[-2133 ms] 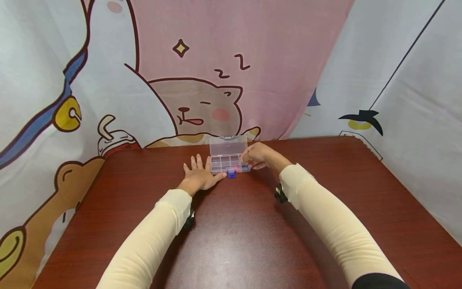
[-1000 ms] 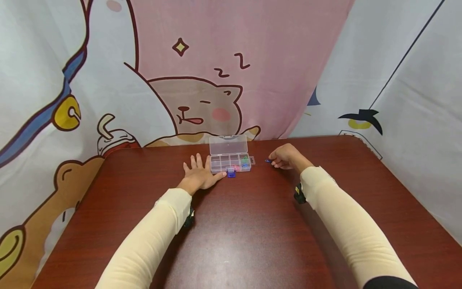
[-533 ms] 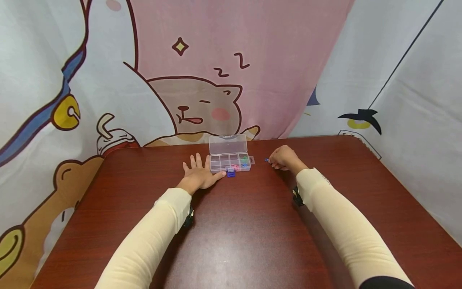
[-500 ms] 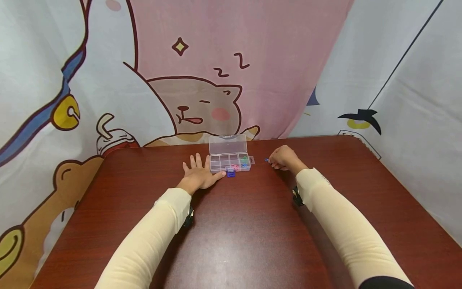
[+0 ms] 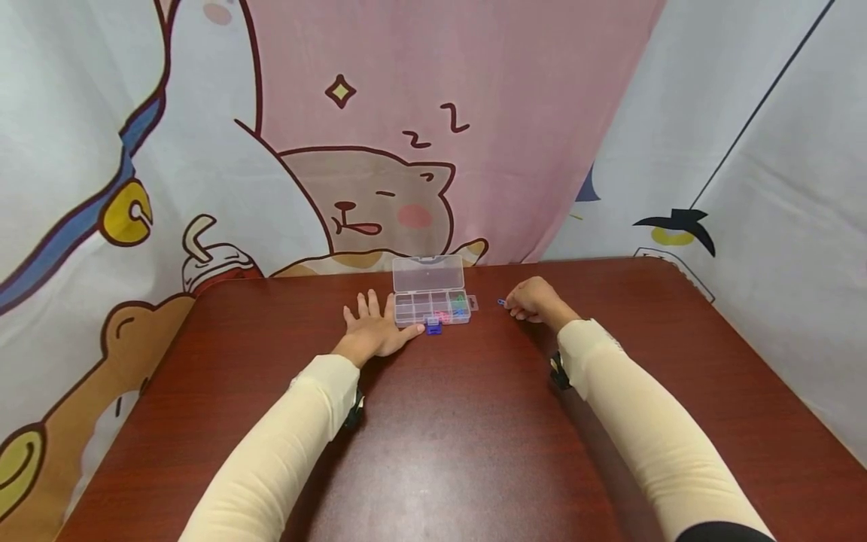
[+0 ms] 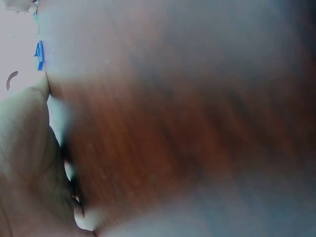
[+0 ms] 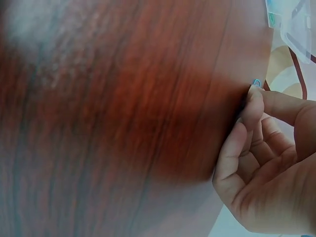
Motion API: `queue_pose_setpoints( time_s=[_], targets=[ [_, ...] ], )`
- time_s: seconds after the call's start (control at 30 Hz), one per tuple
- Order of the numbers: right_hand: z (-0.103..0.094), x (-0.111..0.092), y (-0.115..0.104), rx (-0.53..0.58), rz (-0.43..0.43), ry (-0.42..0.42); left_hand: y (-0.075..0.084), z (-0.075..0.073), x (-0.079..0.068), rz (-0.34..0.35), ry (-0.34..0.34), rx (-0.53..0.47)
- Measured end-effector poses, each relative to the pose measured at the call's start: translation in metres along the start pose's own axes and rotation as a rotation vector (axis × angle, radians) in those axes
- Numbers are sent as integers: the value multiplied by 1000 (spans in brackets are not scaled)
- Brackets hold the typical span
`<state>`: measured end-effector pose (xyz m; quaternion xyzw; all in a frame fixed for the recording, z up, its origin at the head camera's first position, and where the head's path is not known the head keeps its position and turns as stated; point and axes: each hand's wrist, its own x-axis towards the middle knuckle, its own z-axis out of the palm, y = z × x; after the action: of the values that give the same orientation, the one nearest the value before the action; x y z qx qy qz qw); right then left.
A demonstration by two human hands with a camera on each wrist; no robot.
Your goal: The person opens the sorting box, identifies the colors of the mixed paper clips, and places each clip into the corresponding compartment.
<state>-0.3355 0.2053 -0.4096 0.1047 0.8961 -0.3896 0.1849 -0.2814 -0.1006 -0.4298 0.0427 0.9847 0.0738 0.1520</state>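
A clear compartment box (image 5: 412,310) stands at the back of the table with its lid (image 5: 428,275) raised. Several small pink pieces (image 5: 442,316), blue pieces (image 5: 459,312) and green pieces (image 5: 460,299) lie in its right-hand compartments. My left hand (image 5: 374,331) rests with spread fingers beside the box's left end, its thumb tip close to the blue latch (image 5: 433,326). To the right of the box, my right hand (image 5: 535,299) pinches a small blue looped clip (image 7: 256,83) between thumb and index finger, low over the table. Only the clip's loop end shows; the fingers hide the rest.
The brown wooden table (image 5: 433,436) reaches back to a printed curtain (image 5: 528,135) right behind the box. A clear hanging tab (image 5: 473,302) sticks out from the box's right end. Dark wrist cameras (image 5: 558,371) sit under the cream sleeves.
About two seconds ago my right hand was at the box's right compartments; it has moved right, out over the table, with the blue looped clip. My left hand has stayed in place.
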Motion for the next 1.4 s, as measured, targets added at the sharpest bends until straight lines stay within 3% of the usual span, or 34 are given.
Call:
queue_pose_setpoints(
  time_s=[0.3, 0.67, 1.13, 1.4],
  targets=[
    [0, -6, -6, 134, 8, -46, -1, 0, -1, 0, 5, -2],
    [20, -22, -43, 241, -56, -196, -1, 4, -1, -2, -5, -9],
    [31, -29, -58, 179, -43, -260, 0, 1, 1, 1, 1, -7],
    [30, -29, -56, 158, -31, -214, 0, 1, 0, -5, 5, -4]
  ],
)
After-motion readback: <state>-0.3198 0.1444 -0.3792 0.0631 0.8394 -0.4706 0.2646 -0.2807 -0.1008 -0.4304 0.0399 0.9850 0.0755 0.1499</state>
